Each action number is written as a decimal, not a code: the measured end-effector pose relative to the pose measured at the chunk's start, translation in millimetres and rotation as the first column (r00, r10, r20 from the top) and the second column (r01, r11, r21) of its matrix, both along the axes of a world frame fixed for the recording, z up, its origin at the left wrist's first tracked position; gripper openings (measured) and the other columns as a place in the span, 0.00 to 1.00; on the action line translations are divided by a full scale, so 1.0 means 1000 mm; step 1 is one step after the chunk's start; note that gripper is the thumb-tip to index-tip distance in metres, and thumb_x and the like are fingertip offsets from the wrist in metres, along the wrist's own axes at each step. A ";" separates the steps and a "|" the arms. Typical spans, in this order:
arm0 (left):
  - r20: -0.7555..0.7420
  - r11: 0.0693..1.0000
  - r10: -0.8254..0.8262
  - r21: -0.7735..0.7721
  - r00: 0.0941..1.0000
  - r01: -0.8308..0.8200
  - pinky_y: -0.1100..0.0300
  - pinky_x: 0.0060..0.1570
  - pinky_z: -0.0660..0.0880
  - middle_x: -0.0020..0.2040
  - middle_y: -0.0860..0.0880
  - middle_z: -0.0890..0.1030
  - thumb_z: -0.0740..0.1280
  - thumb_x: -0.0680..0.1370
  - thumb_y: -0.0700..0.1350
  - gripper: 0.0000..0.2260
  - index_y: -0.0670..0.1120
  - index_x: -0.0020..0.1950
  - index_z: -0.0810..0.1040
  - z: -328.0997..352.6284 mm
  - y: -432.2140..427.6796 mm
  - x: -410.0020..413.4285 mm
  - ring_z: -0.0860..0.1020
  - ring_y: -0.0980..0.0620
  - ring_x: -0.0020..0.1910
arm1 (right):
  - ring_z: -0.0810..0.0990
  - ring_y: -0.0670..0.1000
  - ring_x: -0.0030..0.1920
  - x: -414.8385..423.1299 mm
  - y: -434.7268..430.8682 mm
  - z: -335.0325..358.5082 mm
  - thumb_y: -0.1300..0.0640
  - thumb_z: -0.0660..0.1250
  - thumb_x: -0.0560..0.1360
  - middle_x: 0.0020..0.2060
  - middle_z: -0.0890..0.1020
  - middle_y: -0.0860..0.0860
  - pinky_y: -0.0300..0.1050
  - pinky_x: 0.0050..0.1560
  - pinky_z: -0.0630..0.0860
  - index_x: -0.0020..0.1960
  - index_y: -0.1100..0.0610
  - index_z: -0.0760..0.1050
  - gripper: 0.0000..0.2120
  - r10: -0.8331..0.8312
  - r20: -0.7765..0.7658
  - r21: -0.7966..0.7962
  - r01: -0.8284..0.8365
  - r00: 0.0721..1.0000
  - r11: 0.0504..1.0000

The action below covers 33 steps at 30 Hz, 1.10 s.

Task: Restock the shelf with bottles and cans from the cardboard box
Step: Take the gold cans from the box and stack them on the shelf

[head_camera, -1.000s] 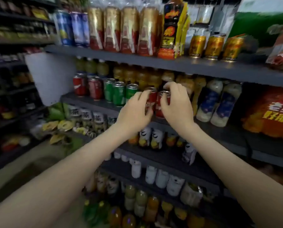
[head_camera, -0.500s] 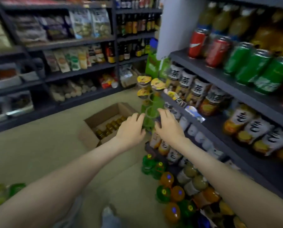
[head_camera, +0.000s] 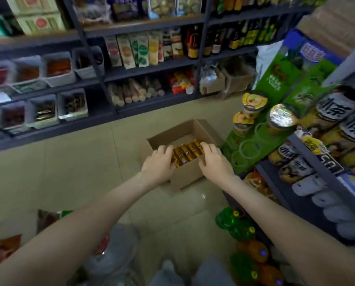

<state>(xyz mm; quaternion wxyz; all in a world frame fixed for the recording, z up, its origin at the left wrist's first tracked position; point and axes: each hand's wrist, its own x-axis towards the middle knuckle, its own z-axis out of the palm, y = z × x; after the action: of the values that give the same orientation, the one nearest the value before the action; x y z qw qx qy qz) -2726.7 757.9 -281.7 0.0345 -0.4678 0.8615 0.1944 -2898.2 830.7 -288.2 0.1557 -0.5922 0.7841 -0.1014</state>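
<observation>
An open cardboard box (head_camera: 190, 176) stands on the tiled floor, with a row of gold cans (head_camera: 188, 152) lying in its near half. My left hand (head_camera: 159, 163) rests its fingers on the left end of that row. My right hand (head_camera: 213, 162) covers the right end, fingers curled down over the cans. No can is lifted; all lie in the box. The drinks shelf (head_camera: 273, 182) rises just right of the box, stocked with bottles and cartons.
A green cardboard display stand (head_camera: 253, 147) with lidded cups stands between box and shelf. Green and orange bottles (head_camera: 242, 228) line the bottom shelf by my right arm. Snack shelves (head_camera: 147, 71) run along the far side of the aisle.
My view has swung from the shelf's can row down to the floor. Both hands left the shelved cans, travelled down and now reach into the box.
</observation>
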 end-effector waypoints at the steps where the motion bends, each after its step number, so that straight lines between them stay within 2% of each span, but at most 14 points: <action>1: 0.009 0.999 0.016 0.033 1.000 -0.016 0.46 0.59 0.72 0.69 0.42 0.66 0.58 0.81 0.49 0.24 0.47 0.75 0.57 -0.007 -0.012 -0.002 0.69 0.41 0.65 | 0.65 0.57 0.69 -0.006 -0.013 -0.008 0.54 0.59 0.80 0.69 0.66 0.55 0.52 0.61 0.71 0.75 0.57 0.56 0.26 -0.001 0.016 0.017 0.001 1.000 1.000; 7: 0.099 0.977 0.072 0.193 0.992 -0.090 0.46 0.60 0.72 0.70 0.41 0.64 0.57 0.80 0.46 0.26 0.49 0.77 0.53 -0.063 -0.096 -0.022 0.67 0.39 0.66 | 0.66 0.58 0.68 -0.064 -0.102 -0.071 0.59 0.60 0.79 0.69 0.65 0.57 0.55 0.61 0.72 0.77 0.54 0.52 0.30 -0.053 0.121 0.150 0.034 0.991 0.988; 14: 0.205 0.925 0.189 0.290 0.960 -0.244 0.49 0.66 0.66 0.73 0.41 0.61 0.59 0.80 0.45 0.27 0.47 0.77 0.54 -0.140 -0.206 -0.044 0.64 0.40 0.69 | 0.59 0.56 0.74 -0.128 -0.223 -0.160 0.61 0.60 0.79 0.75 0.59 0.55 0.51 0.66 0.69 0.79 0.51 0.44 0.35 -0.015 0.163 0.395 -0.052 0.987 0.917; 15: 0.210 0.913 0.206 0.310 0.956 -0.265 0.49 0.66 0.66 0.74 0.41 0.60 0.58 0.80 0.45 0.27 0.48 0.78 0.53 -0.155 -0.216 -0.048 0.64 0.41 0.70 | 0.62 0.56 0.73 -0.132 -0.237 -0.175 0.61 0.61 0.79 0.75 0.59 0.55 0.51 0.65 0.71 0.78 0.50 0.44 0.36 -0.015 0.174 0.416 -0.060 0.985 0.907; 17: 0.220 0.890 0.240 0.339 0.946 -0.304 0.49 0.66 0.67 0.75 0.43 0.59 0.58 0.80 0.46 0.27 0.48 0.78 0.52 -0.190 -0.231 -0.058 0.64 0.42 0.70 | 0.71 0.53 0.65 -0.138 -0.257 -0.211 0.60 0.62 0.78 0.73 0.62 0.54 0.45 0.54 0.75 0.78 0.49 0.45 0.36 -0.020 0.186 0.448 -0.067 0.982 0.892; 19: 0.227 0.864 0.276 0.368 0.934 -0.345 0.49 0.65 0.68 0.75 0.44 0.59 0.57 0.80 0.46 0.27 0.49 0.78 0.51 -0.235 -0.240 -0.070 0.65 0.42 0.69 | 0.75 0.50 0.58 -0.141 -0.269 -0.256 0.59 0.63 0.78 0.71 0.65 0.53 0.37 0.45 0.72 0.78 0.49 0.45 0.37 -0.038 0.203 0.482 -0.066 0.978 0.874; 21: 0.225 0.828 0.292 0.427 0.930 -0.363 0.50 0.66 0.67 0.75 0.45 0.58 0.58 0.80 0.46 0.28 0.49 0.78 0.51 -0.289 -0.247 -0.081 0.64 0.43 0.70 | 0.75 0.48 0.59 -0.141 -0.274 -0.308 0.60 0.64 0.78 0.71 0.66 0.52 0.36 0.49 0.72 0.78 0.47 0.44 0.38 -0.070 0.217 0.528 -0.057 0.974 0.848; 24: 0.226 0.785 0.311 0.486 0.923 -0.383 0.51 0.69 0.64 0.77 0.45 0.55 0.58 0.80 0.47 0.28 0.49 0.78 0.50 -0.379 -0.255 -0.095 0.61 0.44 0.72 | 0.71 0.49 0.65 -0.138 -0.283 -0.397 0.60 0.65 0.77 0.72 0.65 0.52 0.42 0.59 0.73 0.78 0.47 0.43 0.40 -0.092 0.231 0.582 -0.062 0.969 0.811; 28: 0.269 0.792 0.287 0.473 0.919 -0.386 0.52 0.71 0.58 0.77 0.44 0.54 0.61 0.79 0.45 0.31 0.49 0.78 0.50 -0.489 -0.267 -0.109 0.58 0.43 0.74 | 0.74 0.50 0.60 -0.128 -0.303 -0.502 0.64 0.63 0.77 0.70 0.66 0.53 0.44 0.54 0.76 0.78 0.45 0.41 0.41 -0.094 0.262 0.589 -0.082 0.961 0.804; 31: 0.214 0.836 0.316 0.397 0.924 -0.378 0.44 0.71 0.58 0.75 0.37 0.60 0.67 0.74 0.42 0.31 0.44 0.76 0.60 -0.554 -0.280 -0.108 0.60 0.36 0.73 | 0.65 0.53 0.70 -0.115 -0.325 -0.566 0.61 0.63 0.78 0.74 0.61 0.53 0.47 0.64 0.70 0.78 0.49 0.44 0.38 -0.045 0.246 0.552 -0.102 0.968 0.828; 33: 0.193 0.875 0.335 0.299 0.922 -0.380 0.38 0.69 0.59 0.73 0.34 0.63 0.69 0.73 0.43 0.30 0.42 0.74 0.65 -0.590 -0.287 -0.098 0.62 0.33 0.72 | 0.63 0.53 0.71 -0.101 -0.343 -0.601 0.58 0.63 0.79 0.73 0.62 0.53 0.47 0.65 0.69 0.78 0.50 0.45 0.36 0.000 0.254 0.512 -0.135 0.967 0.848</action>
<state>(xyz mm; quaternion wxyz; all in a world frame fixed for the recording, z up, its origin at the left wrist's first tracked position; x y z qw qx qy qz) -2824.8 470.6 -872.2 0.1343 -0.6187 0.7106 0.3071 -2999.6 487.5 -889.1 0.4103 -0.5374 0.7351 0.0499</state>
